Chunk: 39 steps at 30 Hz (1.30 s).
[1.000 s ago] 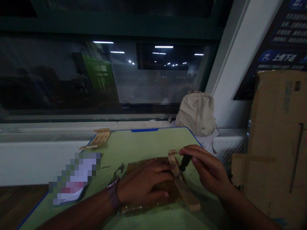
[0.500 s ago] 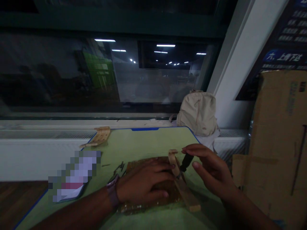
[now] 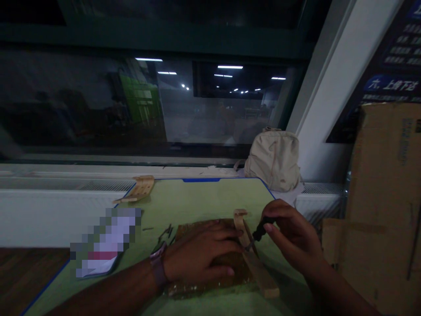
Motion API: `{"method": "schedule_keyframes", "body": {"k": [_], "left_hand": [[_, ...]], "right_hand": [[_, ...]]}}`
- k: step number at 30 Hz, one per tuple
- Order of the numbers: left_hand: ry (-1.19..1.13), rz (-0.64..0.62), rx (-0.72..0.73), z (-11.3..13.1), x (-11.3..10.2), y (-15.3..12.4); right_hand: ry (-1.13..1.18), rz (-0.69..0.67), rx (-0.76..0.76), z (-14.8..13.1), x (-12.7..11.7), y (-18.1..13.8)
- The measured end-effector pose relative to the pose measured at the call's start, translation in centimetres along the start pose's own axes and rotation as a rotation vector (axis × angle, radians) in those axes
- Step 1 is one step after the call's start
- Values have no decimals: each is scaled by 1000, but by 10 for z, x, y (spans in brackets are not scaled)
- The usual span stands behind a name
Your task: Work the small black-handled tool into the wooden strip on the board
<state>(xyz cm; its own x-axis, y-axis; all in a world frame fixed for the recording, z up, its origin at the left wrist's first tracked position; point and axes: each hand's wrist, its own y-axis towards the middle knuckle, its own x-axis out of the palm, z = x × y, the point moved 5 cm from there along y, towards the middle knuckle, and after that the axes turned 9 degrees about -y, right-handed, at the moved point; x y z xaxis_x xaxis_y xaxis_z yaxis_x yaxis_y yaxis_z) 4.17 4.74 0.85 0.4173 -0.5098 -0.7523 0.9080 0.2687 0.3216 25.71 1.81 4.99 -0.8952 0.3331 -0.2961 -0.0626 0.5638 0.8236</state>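
Observation:
My left hand (image 3: 204, 252) lies flat, palm down, on a brown block wrapped in shiny clear film (image 3: 230, 267). Its fingers are stretched out, and the fingertips touch a pale wooden piece (image 3: 259, 272) with a hooked far end. This piece rests slantwise along the block's right side. My right hand (image 3: 292, 232) pinches the black handle of a screwdriver (image 3: 261, 229) between thumb and fingers. The tool leans to the right, its thin metal shaft meeting the wood near my left fingertips. The exact tip is too dim to make out.
A curved wooden part with holes (image 3: 141, 189) lies at the table's far left corner. Nearer is a pixelated flat item (image 3: 110, 245). Small dark pieces (image 3: 166, 235) lie by my left wrist. A beige backpack (image 3: 274, 158) stands behind the green table (image 3: 197, 197); cardboard (image 3: 384, 197) stands right.
My right hand has closed round the screwdriver handle; before, its fingers were more open beside it. The handle now tilts further right. My left hand keeps its place on the block.

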Motion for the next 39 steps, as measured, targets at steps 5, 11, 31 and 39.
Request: {"method": "schedule_keyframes", "body": {"k": [5,11,31,39], "left_hand": [[-7,-23,-37,-1,0,0],[-14,-9,3,1,0,1],[-20,-2,-17,-1,1,0],[9,-17,-38,-1,2,-2]], "right_hand": [[-117,-9,-57,-4,-2,1],[-11,-98,-5,1,4,-5],[167,-110,31,-6,9,-2],[-154,12,-127,-10,-4,2]]}}
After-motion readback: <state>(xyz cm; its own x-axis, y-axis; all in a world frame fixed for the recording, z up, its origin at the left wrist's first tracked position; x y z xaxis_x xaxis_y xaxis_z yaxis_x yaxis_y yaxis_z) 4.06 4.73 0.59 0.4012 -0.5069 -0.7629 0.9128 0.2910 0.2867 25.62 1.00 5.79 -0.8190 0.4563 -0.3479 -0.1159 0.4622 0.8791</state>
